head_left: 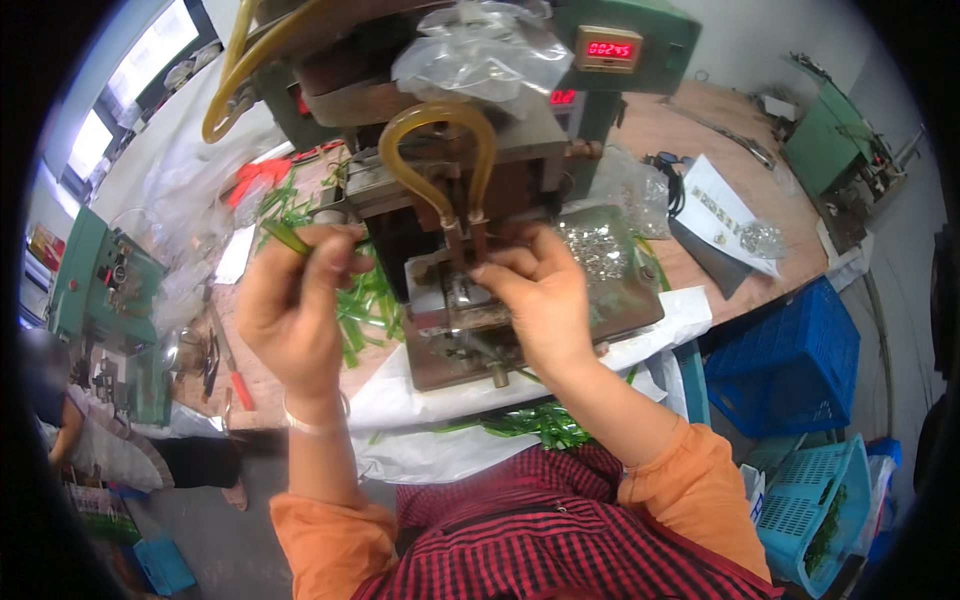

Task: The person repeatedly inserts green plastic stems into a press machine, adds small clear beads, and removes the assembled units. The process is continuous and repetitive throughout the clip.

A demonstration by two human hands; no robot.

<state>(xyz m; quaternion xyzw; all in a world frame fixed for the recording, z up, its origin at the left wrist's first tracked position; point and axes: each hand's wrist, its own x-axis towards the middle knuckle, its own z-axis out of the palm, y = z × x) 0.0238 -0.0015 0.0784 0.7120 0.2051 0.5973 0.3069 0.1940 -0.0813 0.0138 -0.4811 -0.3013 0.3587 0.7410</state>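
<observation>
In the head view, the left hand (300,310) was up beside a dark metal machine (540,145), with its fingers pinching a green strip (286,238). The right hand (545,300) was at the front of the machine, with its fingers bent close to a small metal block (430,292). I could not make out if they pinched anything there.

The machine stood on a tan worktop (805,240). A yellow tube (435,112) made a loop on its front, and a clear plastic bag (485,55) sat near its top. More green strips (370,300) lay in a messy pile left of the machine. Past them was a bright red thing (258,178). To the right of the machine were lots of little shiny metal bits (597,250), and farther right lay a white paper (715,205). A white sheet (690,305) hung over the front edge of the worktop.

On the right side of the room, a dark blue crate (785,355) was near a light blue basket (810,500). There were 2 more green machines, 1 at the far left (75,290) and 1 at the far right (840,140). Another person (120,455) was at the left, above the grey floor (270,530).
</observation>
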